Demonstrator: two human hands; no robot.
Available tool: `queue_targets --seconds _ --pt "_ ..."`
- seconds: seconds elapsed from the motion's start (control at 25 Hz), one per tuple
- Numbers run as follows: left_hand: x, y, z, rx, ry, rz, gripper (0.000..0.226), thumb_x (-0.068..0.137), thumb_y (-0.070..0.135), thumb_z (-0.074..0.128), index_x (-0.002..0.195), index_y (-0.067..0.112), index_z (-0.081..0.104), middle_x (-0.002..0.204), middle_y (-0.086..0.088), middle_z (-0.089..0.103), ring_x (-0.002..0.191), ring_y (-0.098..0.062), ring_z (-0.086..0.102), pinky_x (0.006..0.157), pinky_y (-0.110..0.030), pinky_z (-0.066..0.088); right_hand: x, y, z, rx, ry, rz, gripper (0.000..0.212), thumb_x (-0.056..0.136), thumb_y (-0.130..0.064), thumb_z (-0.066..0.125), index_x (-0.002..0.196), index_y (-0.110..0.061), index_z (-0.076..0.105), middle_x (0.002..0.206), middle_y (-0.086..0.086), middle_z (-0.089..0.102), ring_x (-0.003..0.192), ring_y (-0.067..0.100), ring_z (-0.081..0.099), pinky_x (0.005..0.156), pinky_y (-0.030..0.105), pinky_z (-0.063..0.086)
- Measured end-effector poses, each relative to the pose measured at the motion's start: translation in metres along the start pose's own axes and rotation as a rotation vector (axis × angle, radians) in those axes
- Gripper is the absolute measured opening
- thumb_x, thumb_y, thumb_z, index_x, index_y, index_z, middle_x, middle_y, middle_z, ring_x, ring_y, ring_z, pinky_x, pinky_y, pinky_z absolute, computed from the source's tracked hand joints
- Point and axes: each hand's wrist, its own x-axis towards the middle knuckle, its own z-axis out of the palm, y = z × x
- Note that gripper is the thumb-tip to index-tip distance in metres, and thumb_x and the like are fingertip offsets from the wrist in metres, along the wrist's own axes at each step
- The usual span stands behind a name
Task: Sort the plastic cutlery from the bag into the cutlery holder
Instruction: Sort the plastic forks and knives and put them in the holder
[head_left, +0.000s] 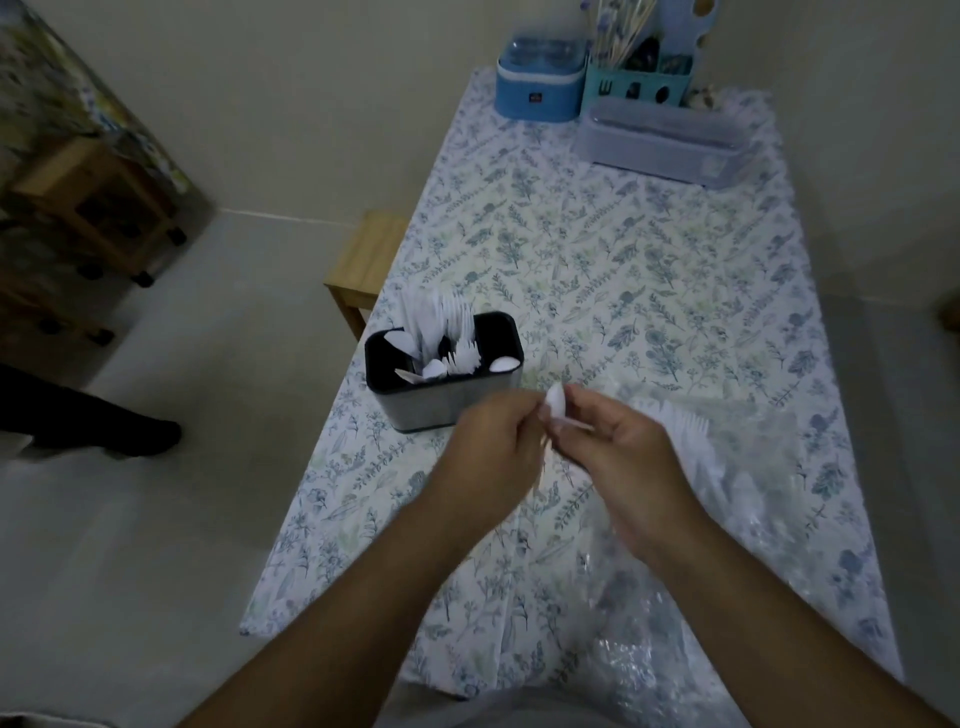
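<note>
A black cutlery holder (470, 397) stands near the table's left edge, holding several white plastic forks, spoons and knives. Just to its right my left hand (493, 441) and my right hand (618, 441) meet above the table. Between them is a white plastic spoon (555, 404), bowl up; my left hand's fingers are curled round its handle and my right hand pinches it near the bowl. A clear plastic bag (753, 467) lies to the right under my right forearm, with white forks (685, 423) showing inside it.
A floral cloth covers the table (623, 260). At the far end stand a blue box (540, 78), a teal organiser (636, 85) with sticks and a clear lidded container (670, 137). A wooden stool (363, 270) sits left of the table. A person's dark foot (130, 436) is on the floor.
</note>
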Motion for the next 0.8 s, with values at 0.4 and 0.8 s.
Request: queue_targets --seconds 0.4,0.8 --pt "0.075 0.044 -0.075 0.099 0.308 0.114 0.027 0.106 0.032 0.048 0.113 0.021 0.072 0.089 0.005 0.075 0.080 -0.010 0.068 0.068 -0.027 0.053 0.078 -0.085 0.044 -0.209 0.040 -0.423 0.033 0.084 -0.015 0.081 0.116 -0.016 0.073 0.106 -0.003 0.078 0.098 0.008 0.074 0.090 0.036 0.061" --pt "0.069 0.020 -0.047 0.370 0.271 0.004 0.029 0.102 0.011 0.045 0.118 0.005 0.069 0.109 -0.014 0.073 0.099 -0.027 0.067 0.087 -0.043 0.054 0.080 -0.038 0.015 -0.740 0.117 -0.316 0.040 0.090 -0.028 0.075 0.128 -0.020 0.068 0.109 -0.005 0.072 0.093 0.008 0.068 0.085 0.023 0.053"
